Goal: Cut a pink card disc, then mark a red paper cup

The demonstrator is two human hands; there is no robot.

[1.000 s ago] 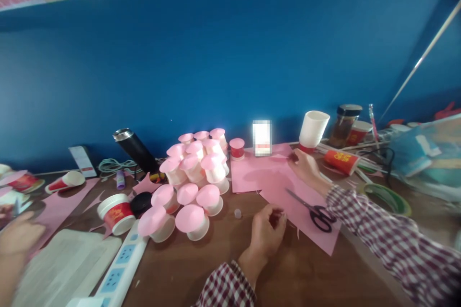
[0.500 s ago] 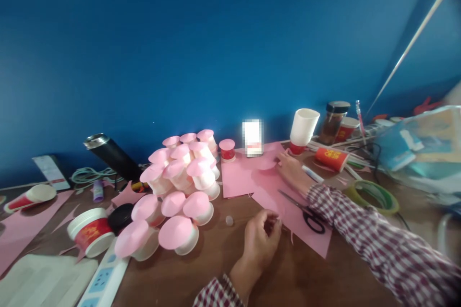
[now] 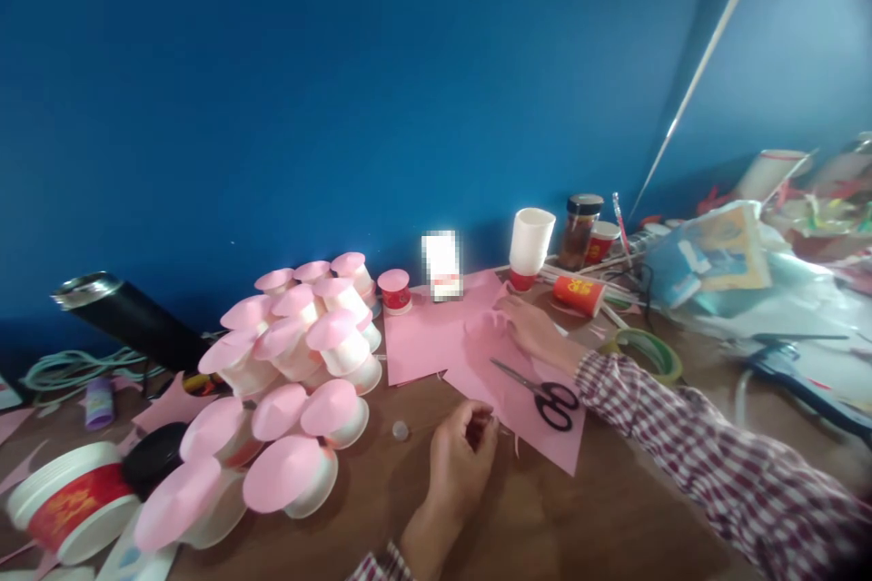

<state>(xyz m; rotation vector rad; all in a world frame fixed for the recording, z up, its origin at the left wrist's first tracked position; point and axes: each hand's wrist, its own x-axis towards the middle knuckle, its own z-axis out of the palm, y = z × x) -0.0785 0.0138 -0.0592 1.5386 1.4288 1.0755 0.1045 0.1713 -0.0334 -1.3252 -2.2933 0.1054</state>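
My left hand [image 3: 458,449] hovers over the brown table with thumb and fingers curled into a pinch. Anything inside that pinch is hidden or too small to name. My right hand [image 3: 538,329] reaches across pink paper sheets [image 3: 422,340], its fingers closed at the edge of a rounded pink paper disc [image 3: 482,327], which blends into the sheets. Black-handled scissors [image 3: 541,395] lie on the paper beside my right wrist. Left of my left hand is a small clear round piece [image 3: 400,429]. Farther left stand several white paper cups with pink cone tops [image 3: 292,472].
A single red cup with a pink top [image 3: 395,290] stands near the blue wall. Tall white cups [image 3: 531,241], a brown jar [image 3: 580,231], a lying red cup [image 3: 578,294] and green tape [image 3: 644,354] sit right. A black flask [image 3: 136,318] leans left; a glue gun [image 3: 810,386] lies far right.
The view has turned right, bringing the glue gun into sight. My right hand has drawn slightly back with the pink disc, and my left hand keeps its pinch.
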